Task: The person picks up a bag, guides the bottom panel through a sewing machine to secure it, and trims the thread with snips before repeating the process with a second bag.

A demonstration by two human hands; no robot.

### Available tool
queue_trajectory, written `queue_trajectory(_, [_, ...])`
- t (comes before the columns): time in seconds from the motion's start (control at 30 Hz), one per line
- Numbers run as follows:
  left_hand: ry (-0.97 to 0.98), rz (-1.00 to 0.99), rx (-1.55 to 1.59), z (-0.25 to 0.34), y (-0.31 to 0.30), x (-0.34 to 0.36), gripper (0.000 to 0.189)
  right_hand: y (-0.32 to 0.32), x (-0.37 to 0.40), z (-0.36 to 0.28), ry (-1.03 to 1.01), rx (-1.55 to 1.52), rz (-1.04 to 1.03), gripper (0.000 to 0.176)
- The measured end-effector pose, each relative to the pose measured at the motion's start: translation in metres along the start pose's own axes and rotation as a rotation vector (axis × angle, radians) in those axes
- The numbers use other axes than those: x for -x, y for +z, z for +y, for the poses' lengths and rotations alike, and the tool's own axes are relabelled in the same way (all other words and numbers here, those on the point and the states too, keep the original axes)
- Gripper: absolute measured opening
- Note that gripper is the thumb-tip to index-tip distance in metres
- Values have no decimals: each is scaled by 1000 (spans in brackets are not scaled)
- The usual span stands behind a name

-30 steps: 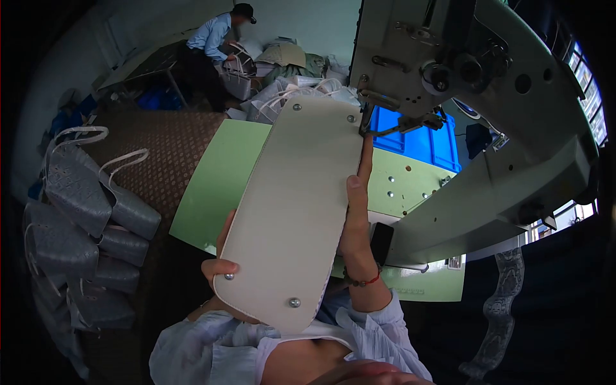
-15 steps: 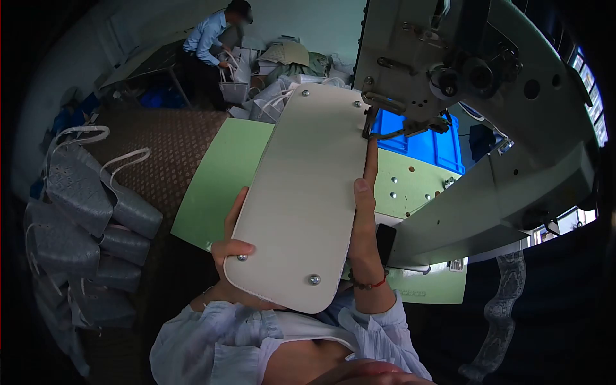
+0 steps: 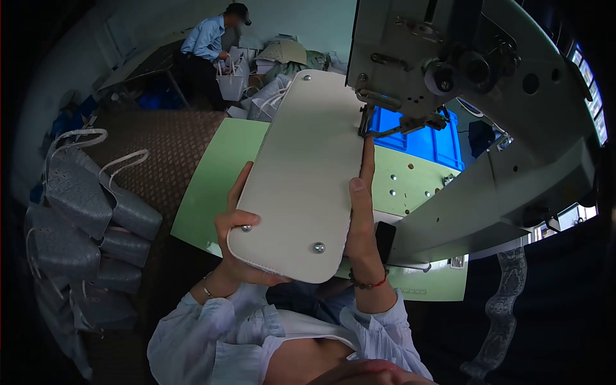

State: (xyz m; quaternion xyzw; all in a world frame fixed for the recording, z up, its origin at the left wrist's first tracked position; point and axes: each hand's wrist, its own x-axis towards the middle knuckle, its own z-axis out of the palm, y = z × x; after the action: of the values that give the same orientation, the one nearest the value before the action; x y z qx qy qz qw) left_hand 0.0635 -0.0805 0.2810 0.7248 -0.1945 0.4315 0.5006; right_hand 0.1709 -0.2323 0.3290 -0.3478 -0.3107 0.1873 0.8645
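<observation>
A long cream-white bag base (image 3: 301, 167) with rounded corners, stitching along its rim and round metal studs fills the middle. It slants away from me, with its far right edge at the sewing machine's needle and presser foot (image 3: 366, 122). My left hand (image 3: 236, 234) grips the near left corner, thumb on top beside a stud and the other fingers around the edge. Along the right edge lies my right hand (image 3: 360, 212), thumb on the rim and index finger stretched toward the presser foot. The bag's underside is hidden.
The sewing machine (image 3: 513, 186) overhangs the right side of the green table (image 3: 215, 186). Behind it is a blue crate (image 3: 417, 138); a dark phone (image 3: 385, 240) lies near my right wrist. Grey bags (image 3: 83, 192) are piled at left. Another person (image 3: 208, 51) handles a bag at the back.
The bag base has moved up and away from me along the presser foot, its near end now farther from my body. My left hand has moved forward with it; the right stays at the edge.
</observation>
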Motion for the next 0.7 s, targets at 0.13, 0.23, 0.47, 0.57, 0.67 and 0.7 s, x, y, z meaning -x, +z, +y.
queue_trajectory(0.13, [-10, 9, 37, -3, 0, -7, 88, -4, -2, 5, -53, 27, -26, 76])
queue_trajectory(0.23, [-14, 9, 5, -7, 0, -10, 88, -2, -4, 6, 11, 387, 54, 76])
queue_trajectory(0.47, [-2, -8, -40, -18, 0, -22, 92, -12, -3, 8, -4, 191, 18, 78])
queue_trajectory(0.57, [17, -30, -66, -26, 0, -26, 95, -5, -2, 0, 2, -13, 6, 78])
queue_trajectory(0.67, [35, -27, -53, -30, -1, -30, 96, -6, -5, 6, 7, 189, 38, 79])
queue_trajectory(0.7, [39, -21, -48, -32, 0, -31, 96, -8, -5, 8, 5, 294, 53, 79])
